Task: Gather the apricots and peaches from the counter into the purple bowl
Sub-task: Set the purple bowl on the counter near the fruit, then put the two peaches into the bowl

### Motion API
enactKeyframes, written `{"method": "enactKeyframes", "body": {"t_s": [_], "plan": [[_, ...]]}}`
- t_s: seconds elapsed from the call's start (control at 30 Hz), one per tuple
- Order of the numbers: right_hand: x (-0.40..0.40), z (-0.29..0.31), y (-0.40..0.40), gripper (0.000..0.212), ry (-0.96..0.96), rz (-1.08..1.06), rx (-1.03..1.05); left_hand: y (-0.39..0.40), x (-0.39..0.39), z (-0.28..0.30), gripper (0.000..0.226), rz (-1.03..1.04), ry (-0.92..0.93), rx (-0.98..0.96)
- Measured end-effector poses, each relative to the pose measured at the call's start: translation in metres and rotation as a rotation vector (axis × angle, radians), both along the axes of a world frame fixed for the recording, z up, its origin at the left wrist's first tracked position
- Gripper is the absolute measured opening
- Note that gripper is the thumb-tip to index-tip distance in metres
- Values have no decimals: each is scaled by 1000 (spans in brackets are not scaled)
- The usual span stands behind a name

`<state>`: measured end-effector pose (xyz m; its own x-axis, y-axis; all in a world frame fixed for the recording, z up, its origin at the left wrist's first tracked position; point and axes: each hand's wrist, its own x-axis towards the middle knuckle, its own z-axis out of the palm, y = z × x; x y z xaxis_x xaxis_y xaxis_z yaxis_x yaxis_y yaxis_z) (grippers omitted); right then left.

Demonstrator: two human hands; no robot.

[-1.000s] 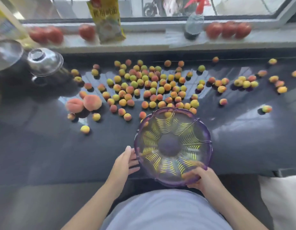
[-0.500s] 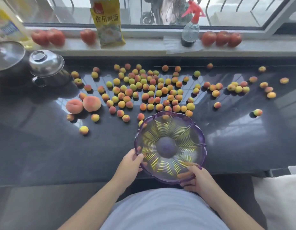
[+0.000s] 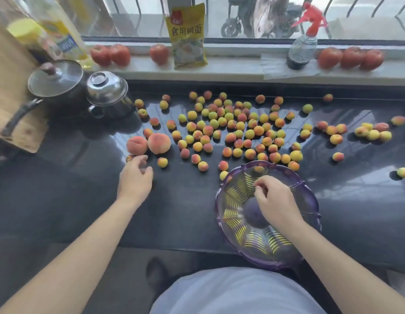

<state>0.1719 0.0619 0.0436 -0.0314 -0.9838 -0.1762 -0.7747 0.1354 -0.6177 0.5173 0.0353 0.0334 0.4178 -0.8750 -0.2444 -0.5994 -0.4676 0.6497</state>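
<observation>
Head view. Saw the fingers (image 3: 140,160) of the left hand (image 3: 135,180) loosely spread and holding nothing, reaching right up to the two peaches (image 3: 159,143), with a blurry small fruit just beside the fingertips. Found the right hand (image 3: 275,200) hanging over the purple bowl (image 3: 233,196), fingers (image 3: 261,185) curled down; honestly couldn't tell about anything pinched in them. Noticed no fruit clearly lying in the bowl, parked at the near edge of the dark table (image 3: 185,211). Spotted loads of apricots (image 3: 240,126) scattered across the table beyond the bowl, a few right against its far rim. Figured on the apricots being light, smooth and prone to rolling on that glossy top, so probably best scooped several at once in a cupped palm. Guessed at the peaches being heavier, fuzzy and easy to bruise: would've wrapped the whole hand round the middle, one per grab, then set each down gently, not dropped.
</observation>
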Motion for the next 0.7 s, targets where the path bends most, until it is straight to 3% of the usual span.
{"method": "enactKeyframes", "body": {"t_s": [0.07, 0.13, 0.23, 0.37, 0.47, 0.57, 0.63, 0.7], "plan": [[12, -6, -9, 10, 29, 47, 12, -40, 35, -2, 53, -39, -168, -3], [17, -10, -11, 11, 53, 64, 24, -76, 59, -10, 70, -172, -280, 133], [19, -13, -5, 13, 59, 84, 54, -112, 71, -25, 84, -328, -241, 297], [11, -9, 6, 16, 62, 56, 82, -125, 69, -37, 73, -324, -290, 318], [1, -2, 11, 19, 20, -6, 82, -109, 64, -12, 59, -79, -291, 187], [-2, 13, 16, 22, -68, -39, 60, -62, 31, 38, 47, 161, 183, -67], [5, 25, 22, 29, -151, 35, 37, -16, -16, 68, 51, 81, 566, -46], [18, 33, 31, 52, -247, 194, 41, 27, -69, 78, 57, -42, 770, 84]]}}
